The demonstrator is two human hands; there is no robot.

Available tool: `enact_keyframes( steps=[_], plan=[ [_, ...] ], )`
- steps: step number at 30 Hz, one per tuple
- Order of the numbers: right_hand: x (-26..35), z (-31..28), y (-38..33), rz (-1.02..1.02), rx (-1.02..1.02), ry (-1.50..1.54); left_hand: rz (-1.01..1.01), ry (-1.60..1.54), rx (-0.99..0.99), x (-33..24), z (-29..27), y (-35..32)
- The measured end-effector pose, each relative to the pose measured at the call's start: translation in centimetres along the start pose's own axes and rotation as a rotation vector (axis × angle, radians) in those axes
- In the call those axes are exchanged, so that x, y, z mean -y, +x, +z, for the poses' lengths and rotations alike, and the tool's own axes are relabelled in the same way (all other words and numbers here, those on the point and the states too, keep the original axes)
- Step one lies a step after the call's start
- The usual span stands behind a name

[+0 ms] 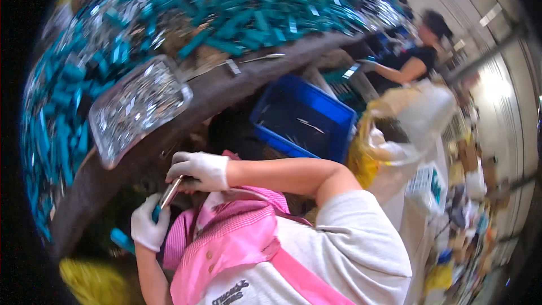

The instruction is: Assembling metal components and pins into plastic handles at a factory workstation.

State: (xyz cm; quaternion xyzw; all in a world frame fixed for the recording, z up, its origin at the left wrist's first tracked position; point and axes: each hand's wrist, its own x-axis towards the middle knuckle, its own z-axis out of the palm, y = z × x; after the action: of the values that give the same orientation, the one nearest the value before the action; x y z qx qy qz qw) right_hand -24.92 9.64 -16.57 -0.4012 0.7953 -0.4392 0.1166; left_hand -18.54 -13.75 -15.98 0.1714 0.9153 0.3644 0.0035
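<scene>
Both hands wear white gloves and meet close to my body, just below the edge of the heaped table. My left hand [149, 223] is closed on a small teal piece [156, 213]. My right hand [199, 171] is closed around one end of a slim, shiny metal piece [169, 193], whose lower end reaches down to the teal piece. Whether the metal piece is a tool or joined to the teal piece, I cannot tell. Another teal piece [122, 240] shows beside my left wrist.
Many teal and shiny pieces [248, 22] cover the dark-edged table [220, 90]. A clear tray [188, 97] of small metal parts sits at its edge. On my right are a blue bin [337, 112] and a yellow bag [361, 164]. A co-worker [415, 59] works farther off.
</scene>
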Motion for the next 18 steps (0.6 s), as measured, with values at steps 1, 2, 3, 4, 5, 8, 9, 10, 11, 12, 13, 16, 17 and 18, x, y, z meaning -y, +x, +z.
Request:
enact_keyframes(
  steps=[1,2,3,4,5,8,9,10,11,12,13,16,17,18],
  plan=[
    [-0.1,-0.3,-0.2,0.056,-0.043,0.048,-0.098,0.012,0.048,-0.7,0.1,0.2],
    [0.1,-0.8,-0.4,0.103,-0.078,0.104,-0.003,-0.003,-0.045,-0.6,0.6,0.4],
    [1.6,-1.3,-0.5,0.359,-0.062,0.731,0.086,-0.022,-0.140,0.1,1.0,0.6],
    [0.8,-0.5,-0.6,0.249,-0.109,0.847,0.206,0.045,-0.263,1.7,1.4,0.8],
    [-0.3,1.2,-0.8,0.073,-0.188,0.843,-0.213,-0.546,-0.200,0.1,0.9,0.7],
    [0.8,3.8,-2.1,-0.137,0.006,0.514,0.006,-0.948,-0.553,-1.5,-0.9,3.6],
    [3.5,3.1,-3.2,-0.090,-0.069,0.382,-0.092,-0.928,-0.678,-2.2,-2.5,3.9],
    [3.2,3.4,-3.7,-0.106,-0.156,0.380,0.001,-1.135,-0.734,-3.5,-4.4,5.0],
    [3.1,3.4,-4.1,-0.132,-0.241,0.386,0.072,-1.388,-0.724,1.3,-7.5,5.3],
    [3.3,3.0,-4.6,-0.172,-0.319,0.334,-0.041,-1.215,-0.892,-2.0,-7.5,5.3],
    [3.9,1.4,-5.6,-0.204,-0.323,0.231,-0.101,-1.340,-0.828,1.7,-8.5,5.3],
    [3.9,2.6,-5.4,0.154,-0.297,0.550,-0.450,-1.217,-0.915,6.6,-6.5,5.9],
    [5.4,2.1,-5.4,0.179,-0.275,0.565,-0.249,-1.584,-0.838,11.8,-5.5,5.0],
    [5.3,1.5,-5.6,0.124,-0.243,0.440,-0.356,-1.587,-0.954,6.6,-4.9,4.8]
  ],
)
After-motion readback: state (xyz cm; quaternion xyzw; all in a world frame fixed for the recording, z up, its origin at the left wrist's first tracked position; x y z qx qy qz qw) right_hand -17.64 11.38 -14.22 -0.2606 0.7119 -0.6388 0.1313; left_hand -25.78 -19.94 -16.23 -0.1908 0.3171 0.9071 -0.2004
